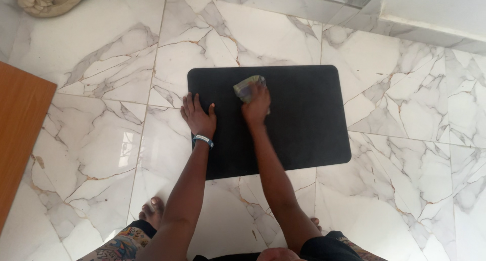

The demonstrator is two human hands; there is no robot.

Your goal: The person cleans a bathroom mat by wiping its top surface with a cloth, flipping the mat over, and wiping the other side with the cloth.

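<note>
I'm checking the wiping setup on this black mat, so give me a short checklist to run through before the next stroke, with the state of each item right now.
1. Left hand braces the black mat: ok, it lies flat on the mat's left edge, fingers spread.
2. Right hand has the cloth: ok, a crumpled greenish cloth sits under its fingers on the mat.
3. Mat lies flat on the marble floor: ok, no lifted corner shows.
4. Room ahead of the cloth: ok, the mat's right half is bare.
5. Mat clean or dirty: cannot tell, the dark surface shows no clear marks.
6. Wooden panel at the left: ok, apart from the mat.
</note>
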